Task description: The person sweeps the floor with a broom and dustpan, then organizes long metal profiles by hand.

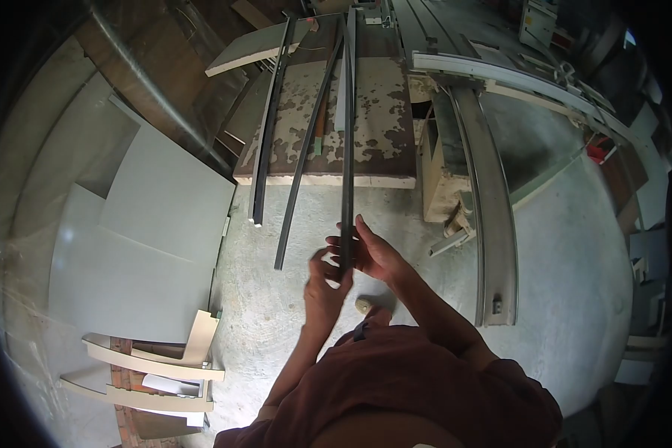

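My dark shirt (433, 388) fills the space nearest me, behind my fingers, with a foot (364, 305) showing just below them. The fingers of my left hand (323, 293) are pinched on the near end of a long dark strip (349, 153). The same strip lies across the fingers of my right hand (381, 257), just ahead; their tips show past its left edge and the thumb stands clear. Whether they press on it, I cannot tell. From there the strip runs straight away from me, out over the desk.

I judge the step in hand to be handling or checking this strip at its near end. A next move would seem to call for a steady grip from both hands, as so much length lies beyond them.

Left of my fingers, a second strip (304, 160) and a paler-edged profile (267, 142) overhang the desk (384, 112), whose top is blotched and flaking. Beneath my fingers is the pale concrete floor (250, 313). Well to their left stand large grey panels (157, 216), with curved cream pieces (153, 366) nearer me; to their right, a long metal rail (493, 201).
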`<act>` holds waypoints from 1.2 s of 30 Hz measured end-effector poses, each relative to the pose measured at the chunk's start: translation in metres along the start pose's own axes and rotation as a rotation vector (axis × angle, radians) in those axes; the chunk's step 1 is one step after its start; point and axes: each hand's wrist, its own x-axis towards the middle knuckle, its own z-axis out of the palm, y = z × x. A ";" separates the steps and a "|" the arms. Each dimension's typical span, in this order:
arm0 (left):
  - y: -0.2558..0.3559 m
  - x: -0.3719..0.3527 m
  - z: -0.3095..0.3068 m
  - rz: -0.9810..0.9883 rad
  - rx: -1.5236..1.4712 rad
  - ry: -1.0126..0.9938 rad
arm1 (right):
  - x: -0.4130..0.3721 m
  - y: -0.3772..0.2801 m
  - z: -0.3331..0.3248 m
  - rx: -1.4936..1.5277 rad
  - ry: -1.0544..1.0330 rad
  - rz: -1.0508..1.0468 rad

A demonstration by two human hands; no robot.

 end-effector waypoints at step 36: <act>-0.146 -0.076 0.064 -1.013 -1.094 -1.007 | -0.424 0.554 0.041 -1.213 1.677 0.064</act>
